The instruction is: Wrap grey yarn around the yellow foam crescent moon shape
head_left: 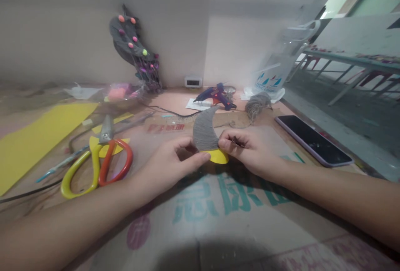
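Thumb and forefinger of the left hand (173, 160) are pinched together on the lower edge of a crescent (204, 131). This is a curved piece wound in grey yarn, with a bare yellow tip (219, 157) showing at its bottom. The right hand (250, 150) grips the same piece from the 3 o'clock side, its fingertips pressed to it just above the yellow tip. The crescent stands upright between the two hands, its upper point curving toward 1 o'clock.

Both hands hover low over a sheet of printed cardboard (218, 217) that covers the table in front.

- **9 o'clock of the left hand:** scissors (96, 166) with one yellow and one red handle lie on a yellow scrap, and a pen (59, 164) lies just beyond them.
- **10 o'clock:** a large yellow sheet (37, 133) lies flat, reaching the left edge.
- **12 o'clock, near the wall:** a blue glue gun (215, 96) rests on white paper.
- **1 o'clock:** a ball of grey yarn (256, 104) sits with a clear plastic jug (281, 66) behind it.
- **3 o'clock of the right hand:** a phone (312, 139) lies flat with a dark screen.
- **11 o'clock:** a grey shape dotted with coloured beads (131, 41) leans on the wall.
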`<state>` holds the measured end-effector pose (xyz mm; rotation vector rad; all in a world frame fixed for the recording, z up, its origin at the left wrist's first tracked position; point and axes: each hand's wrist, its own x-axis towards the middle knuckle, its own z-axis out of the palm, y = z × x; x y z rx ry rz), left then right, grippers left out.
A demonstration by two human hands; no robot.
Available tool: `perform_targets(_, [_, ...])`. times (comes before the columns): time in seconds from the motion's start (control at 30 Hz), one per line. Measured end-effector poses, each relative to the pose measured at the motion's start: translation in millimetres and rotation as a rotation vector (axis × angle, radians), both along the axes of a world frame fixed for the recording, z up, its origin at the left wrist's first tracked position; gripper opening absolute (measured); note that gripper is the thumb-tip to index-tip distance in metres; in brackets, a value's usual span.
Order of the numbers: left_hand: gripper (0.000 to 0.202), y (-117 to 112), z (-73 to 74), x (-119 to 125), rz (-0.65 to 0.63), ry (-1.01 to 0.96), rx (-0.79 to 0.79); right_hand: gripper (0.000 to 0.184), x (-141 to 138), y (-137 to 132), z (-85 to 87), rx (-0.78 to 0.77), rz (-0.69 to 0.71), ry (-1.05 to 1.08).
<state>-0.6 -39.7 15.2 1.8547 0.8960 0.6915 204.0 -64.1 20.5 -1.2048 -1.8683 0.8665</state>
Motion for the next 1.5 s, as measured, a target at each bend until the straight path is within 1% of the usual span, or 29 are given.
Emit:
perform_targets(0.2, [0.018,-2,2.7,0,-0.003,-0.03,0.076,0.034,0,1,-0.4,0.037,0.007,-0.035])
perform_targets(0.4, [0.017,-1,2.3,1,-0.016,-0.064,0.105,0.044,0,2,2.2,-0.003,0.044,-0.005])
perform_targets(0.47, [0.018,-1,2.0,1,-0.013,-0.051,0.066,0.045,0,2,2.7,-0.004,0.047,-0.004])
perform_targets(0.57, [0.021,0,2.2,0,-0.01,-0.086,-0.017,0.04,1,1,3.0,0.042,0.048,-0.041])
perform_targets(0.63, [0.024,2,2.3,-1,0.029,-0.115,-0.032,0.036,2,1,2.8,0.072,0.053,-0.076])
perform_targets(0.73, [0.031,5,0.7,-2,0.084,-0.103,-0.05,0.033,1,1,1.8,0.093,0.047,-0.101])
perform_targets(0.83, [0.033,8,-3.7,-4,0.055,-0.131,-0.137,0.032,1,0,1.0,0.132,0.034,-0.115])
perform_targets(0.93, [0.032,9,-7.7,-6,0.024,-0.18,-0.208,0.029,2,-1,1.6,0.225,0.024,-0.165])
perform_targets(1.1, [0.029,9,-8.3,-5,-0.031,-0.238,-0.257,0.023,5,-4,3.1,0.392,0.029,-0.264])
perform_targets(1.27, [0.027,8,-9.3,-5,-0.037,-0.296,-0.326,0.021,5,-4,3.0,0.46,0.043,-0.288])
perform_targets(1.37, [0.027,7,-9.9,-5,-0.018,-0.299,-0.295,0.022,6,-4,3.6,0.468,0.053,-0.293])
perform_targets(1.5, [0.028,4,-5.3,-5,-0.012,-0.229,-0.146,0.023,5,-5,6.0,0.445,0.038,-0.316])
